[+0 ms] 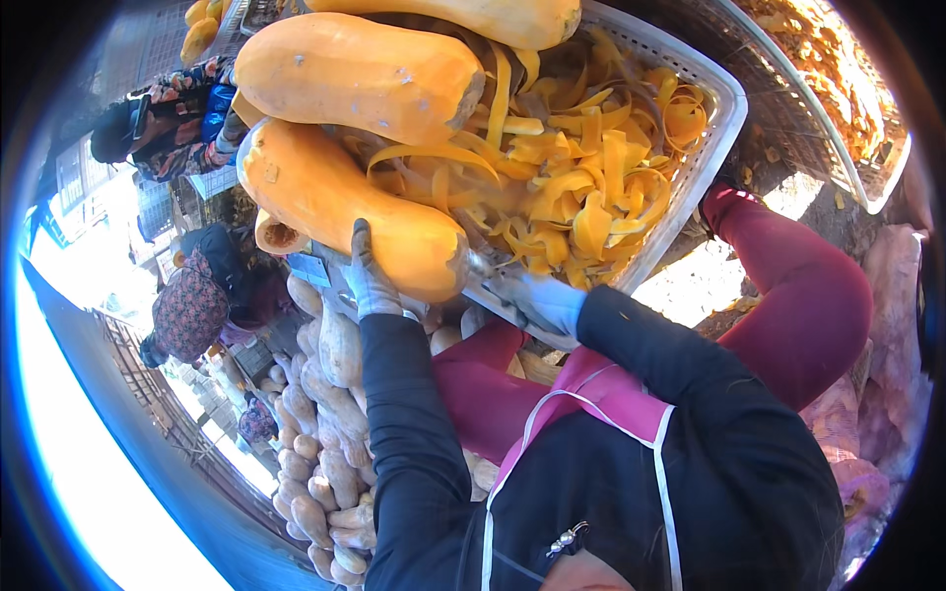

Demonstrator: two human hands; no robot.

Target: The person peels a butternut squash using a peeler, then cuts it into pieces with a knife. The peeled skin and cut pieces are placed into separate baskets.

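A long peeled orange squash [340,202] lies slanted across the near left side of a white plastic crate [727,108]. My gloved left hand [370,276] grips it from below, thumb up along its side; the other fingers are mostly hidden. Close to the squash's near right end, my gloved right hand [542,300] is closed and blurred by motion. Something shiny shows at its fingers, too smeared to name. Two more peeled squashes, one whole [355,79] and one cut off by the top edge [483,15], lie beyond. Curled orange peelings [591,187] heap up in the crate.
Many unpeeled tan squashes [330,424] are piled at my left. Another crate [818,108] with orange shreds stands at the far right. Pink mesh sacks [857,473] lie beside my right leg. Other people [192,305] are at the left.
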